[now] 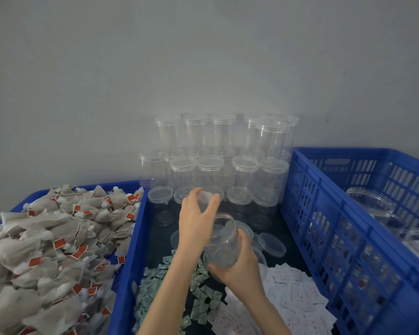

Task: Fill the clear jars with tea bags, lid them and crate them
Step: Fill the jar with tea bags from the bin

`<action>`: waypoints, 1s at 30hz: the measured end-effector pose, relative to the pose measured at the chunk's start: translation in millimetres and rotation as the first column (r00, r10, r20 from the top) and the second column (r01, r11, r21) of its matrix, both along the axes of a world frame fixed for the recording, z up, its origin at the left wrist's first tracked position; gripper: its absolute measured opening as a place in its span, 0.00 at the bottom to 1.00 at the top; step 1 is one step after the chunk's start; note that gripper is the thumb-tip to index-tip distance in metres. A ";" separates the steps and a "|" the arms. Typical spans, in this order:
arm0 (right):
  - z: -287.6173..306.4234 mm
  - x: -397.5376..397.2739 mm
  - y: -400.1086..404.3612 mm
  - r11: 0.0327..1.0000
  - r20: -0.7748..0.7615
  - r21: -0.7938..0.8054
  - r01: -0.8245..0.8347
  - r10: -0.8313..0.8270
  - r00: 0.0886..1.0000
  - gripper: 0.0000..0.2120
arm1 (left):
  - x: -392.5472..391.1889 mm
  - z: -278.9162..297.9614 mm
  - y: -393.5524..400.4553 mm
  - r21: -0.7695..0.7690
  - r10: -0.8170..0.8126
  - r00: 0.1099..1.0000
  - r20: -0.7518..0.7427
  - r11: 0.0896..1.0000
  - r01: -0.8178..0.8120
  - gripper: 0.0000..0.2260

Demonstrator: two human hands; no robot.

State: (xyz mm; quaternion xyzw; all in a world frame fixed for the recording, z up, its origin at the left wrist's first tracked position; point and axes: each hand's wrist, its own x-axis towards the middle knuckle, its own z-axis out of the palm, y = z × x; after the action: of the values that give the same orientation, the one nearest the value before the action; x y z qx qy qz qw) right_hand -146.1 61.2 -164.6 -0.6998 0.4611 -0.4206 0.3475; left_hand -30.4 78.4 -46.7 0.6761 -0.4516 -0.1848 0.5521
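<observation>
The hands meet over the middle tray: the right hand (237, 267) cups the base of an empty clear jar (221, 240), fingers curled round it from below, while the left hand (196, 221) rises just above and beyond the jar's mouth, fingertips pinching a clear lid (207, 197). The jar is tilted, its long axis running from the right palm up and away towards the left hand, mouth open. By my reading, filling comes next: the tea bags (49, 240) are heaped to the left of both hands, nearer the left one, which must first shed the lid. Under the wrists lie small green sachets (155, 286) and white packets (298, 293); loose lids (271, 244) sit just right of the jar. Beyond the hands, lidded empty jars (211, 170) are stacked against the wall. To the right stands the blue crate (348, 238), with jars inside whose contents are blurred and cut off by the frame edge.
</observation>
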 end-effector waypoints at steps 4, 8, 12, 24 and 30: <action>-16.1 -12.3 3.8 0.994 0.208 0.108 -0.026 0.003 0.978 0.51 | 24.6 -18.5 -11.8 -0.057 -0.015 0.877 -0.480 0.998 -0.014 0.22; -30.0 -25.6 10.7 0.990 0.278 0.140 0.000 -0.039 0.960 0.47 | 35.5 -52.7 -27.3 0.009 0.031 0.858 -0.513 0.999 -0.031 0.28; -34.8 -31.5 13.8 0.992 0.255 0.127 0.002 -0.035 0.966 0.46 | 29.5 -86.8 -48.4 0.106 0.139 0.918 -0.372 0.989 -0.106 0.27; -35.9 -28.2 8.6 0.992 0.243 0.106 -0.074 0.047 0.969 0.44 | 32.1 -144.3 -75.7 0.258 0.227 0.937 -0.264 0.953 -0.159 0.35; -34.0 -23.5 5.8 0.991 0.225 0.107 -0.084 0.059 0.973 0.44 | 36.4 -139.3 -77.9 0.361 0.227 0.968 -0.104 0.916 -0.176 0.40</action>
State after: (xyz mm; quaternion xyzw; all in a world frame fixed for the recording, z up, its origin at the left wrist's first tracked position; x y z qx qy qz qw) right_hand -169.6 67.0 -198.6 -0.6436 0.4177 -0.4556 0.4514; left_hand 6.0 0.5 -185.9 0.7911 -0.2984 -0.2522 0.4708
